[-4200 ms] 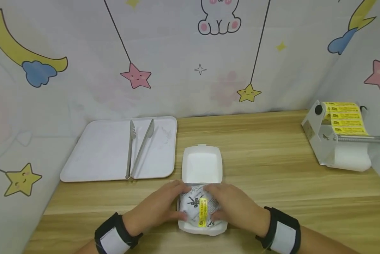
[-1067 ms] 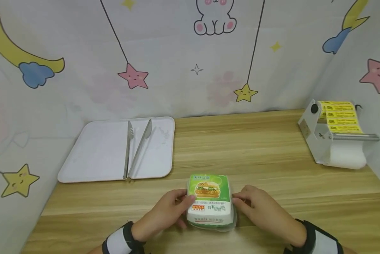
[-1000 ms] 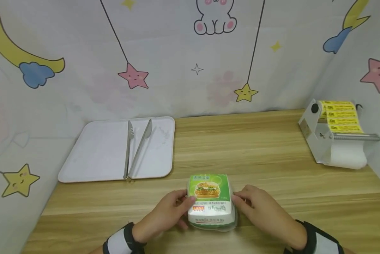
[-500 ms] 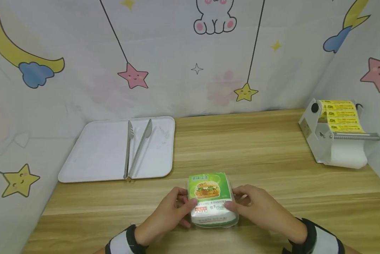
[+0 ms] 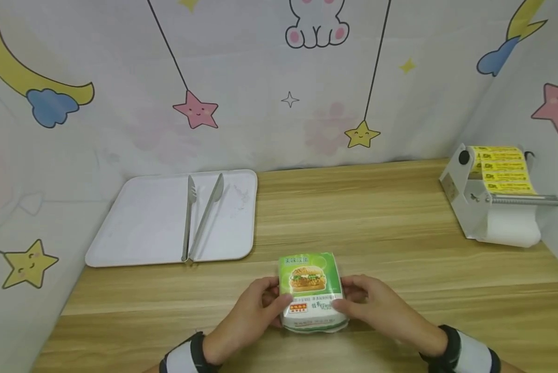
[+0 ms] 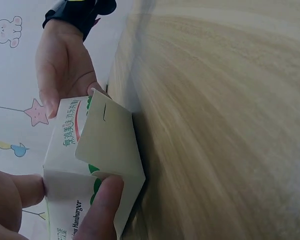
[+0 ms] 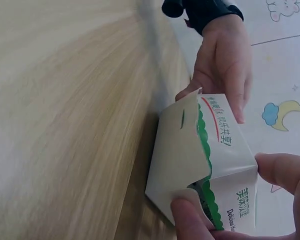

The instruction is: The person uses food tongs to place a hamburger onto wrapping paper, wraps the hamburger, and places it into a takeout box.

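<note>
A green and white burger box (image 5: 309, 303) with a burger picture on its lid sits on the wooden table, lid folded down. My left hand (image 5: 248, 313) grips its left side, thumb on the lid's edge and a finger by the front flap (image 6: 112, 132). On the other side my right hand (image 5: 386, 311) holds the box the same way, thumb on top. Both wrist views show the pale flap with a slit, standing slightly away from the lid's green scalloped edge. What lies inside the box is hidden.
At the back left, a white tray (image 5: 143, 217) bears metal tongs (image 5: 206, 220). A label dispenser (image 5: 498, 197) with a roll of yellow stickers stands at the far right. A cartoon-printed cloth hangs behind the table.
Earlier the box stood with its lid back and both hands on a paper-wrapped item with a yellow label; now the lid covers it. My right thumb has since moved onto the lid.
</note>
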Demonstrator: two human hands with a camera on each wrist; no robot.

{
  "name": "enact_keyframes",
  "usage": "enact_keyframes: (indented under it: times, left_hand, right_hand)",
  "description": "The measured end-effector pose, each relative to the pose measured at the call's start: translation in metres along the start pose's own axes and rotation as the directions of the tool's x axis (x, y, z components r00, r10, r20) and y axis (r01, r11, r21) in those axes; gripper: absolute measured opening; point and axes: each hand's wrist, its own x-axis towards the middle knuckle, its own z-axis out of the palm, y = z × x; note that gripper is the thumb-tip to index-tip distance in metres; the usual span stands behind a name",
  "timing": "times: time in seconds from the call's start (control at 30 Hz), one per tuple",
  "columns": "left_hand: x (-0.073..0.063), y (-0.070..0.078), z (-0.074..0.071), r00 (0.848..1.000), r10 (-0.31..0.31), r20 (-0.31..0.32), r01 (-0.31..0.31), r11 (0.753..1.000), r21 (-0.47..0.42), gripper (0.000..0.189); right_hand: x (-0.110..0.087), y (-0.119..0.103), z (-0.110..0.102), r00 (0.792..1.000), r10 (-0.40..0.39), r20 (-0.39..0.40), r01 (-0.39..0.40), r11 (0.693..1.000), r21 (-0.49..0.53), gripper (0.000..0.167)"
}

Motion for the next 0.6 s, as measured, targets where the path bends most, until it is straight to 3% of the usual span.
enact_keyframes:
  times: [0.07, 0.13, 0.23, 0.3, 0.4, 0.5, 0.6]
  left_hand:
    - [-0.001, -0.002, 0.0, 0.999, 0.031, -0.017, -0.03, 0.997, 0.067, 0.073]
    - [-0.002, -0.003, 0.0, 0.996, 0.084, -0.037, -0.074, 0.974, 0.216, 0.078]
    - [-0.002, -0.004, -0.001, 0.983, 0.179, -0.042, -0.143, 0.888, 0.437, 0.073]
    - [-0.003, -0.003, -0.002, 0.979, 0.205, -0.019, -0.167, 0.846, 0.506, 0.074]
    - [-0.005, -0.004, -0.003, 0.985, 0.167, 0.043, -0.167, 0.865, 0.473, 0.102]
    - [-0.006, -0.007, -0.001, 0.989, 0.12, 0.089, -0.147, 0.887, 0.438, 0.128]
    - [-0.007, -0.01, 0.002, 0.987, 0.139, 0.078, -0.159, 0.872, 0.462, 0.133]
  right_hand:
    - [-0.001, 0.001, 0.001, 0.999, -0.042, -0.025, 0.041, 0.998, -0.045, 0.076]
    - [-0.001, 0.003, 0.002, 0.994, -0.099, -0.053, 0.093, 0.991, -0.097, 0.083]
    - [-0.003, 0.006, 0.002, 0.981, -0.182, -0.062, 0.172, 0.975, -0.142, 0.086]
    - [-0.003, 0.007, 0.001, 0.975, -0.22, -0.028, 0.215, 0.968, -0.128, 0.091]
    - [-0.004, 0.01, 0.002, 0.969, -0.246, 0.032, 0.248, 0.959, -0.138, 0.108]
    - [-0.006, 0.014, 0.006, 0.961, -0.273, 0.046, 0.275, 0.925, -0.26, 0.122]
    - [-0.006, 0.015, 0.01, 0.952, -0.307, 0.012, 0.287, 0.874, -0.391, 0.121]
